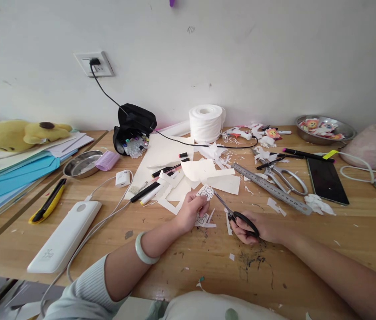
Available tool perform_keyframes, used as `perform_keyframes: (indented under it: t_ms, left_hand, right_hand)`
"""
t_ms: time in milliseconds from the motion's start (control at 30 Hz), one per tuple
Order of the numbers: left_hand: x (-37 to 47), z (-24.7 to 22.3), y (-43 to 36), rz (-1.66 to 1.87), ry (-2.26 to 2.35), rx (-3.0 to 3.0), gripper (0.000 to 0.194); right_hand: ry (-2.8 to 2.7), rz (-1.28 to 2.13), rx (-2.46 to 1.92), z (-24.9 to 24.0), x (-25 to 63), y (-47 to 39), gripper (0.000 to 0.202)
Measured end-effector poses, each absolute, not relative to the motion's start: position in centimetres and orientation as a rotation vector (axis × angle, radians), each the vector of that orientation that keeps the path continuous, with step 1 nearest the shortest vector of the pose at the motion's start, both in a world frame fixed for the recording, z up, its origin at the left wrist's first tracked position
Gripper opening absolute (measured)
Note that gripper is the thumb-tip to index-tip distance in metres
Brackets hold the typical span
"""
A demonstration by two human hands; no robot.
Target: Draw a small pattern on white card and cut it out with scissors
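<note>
Between the thumb and fingers of my left hand (191, 210) is a small white piece of paper (205, 192) with black line drawings on it. Another drawn piece of paper (202, 219) lies on the table just below those fingers. My right hand (252, 227) is closed round the black handles of a pair of scissors (227, 208). The scissors' blades point up and left, their tips at the right edge of the held paper. Thin paper strips (228, 222) lie between my two hands.
Cut paper sheets (221, 178), markers (145, 191) and a steel ruler (271, 188) lie beyond my hands. Larger scissors (290, 180) and a phone (328, 180) are to the right. A power bank (64, 235), its cable and a yellow cutter (48, 202) are on the left. A paper roll (205, 125) stands behind.
</note>
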State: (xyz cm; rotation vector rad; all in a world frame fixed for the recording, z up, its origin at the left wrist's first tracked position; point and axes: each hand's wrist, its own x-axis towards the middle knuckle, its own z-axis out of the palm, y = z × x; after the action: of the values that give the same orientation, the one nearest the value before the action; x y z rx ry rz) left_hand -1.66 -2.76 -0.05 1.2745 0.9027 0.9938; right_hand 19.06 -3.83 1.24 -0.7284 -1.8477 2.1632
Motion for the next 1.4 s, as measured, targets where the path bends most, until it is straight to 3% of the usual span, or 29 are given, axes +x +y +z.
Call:
perform_keyframes:
  t_ms: [1400]
  left_hand:
    - [-1.5,0.4,-2.8,1.014,0.943,1.207,0.042]
  right_hand:
    - [-1.850,2.188,-0.684,0.5,19.4,-3.5,0.049]
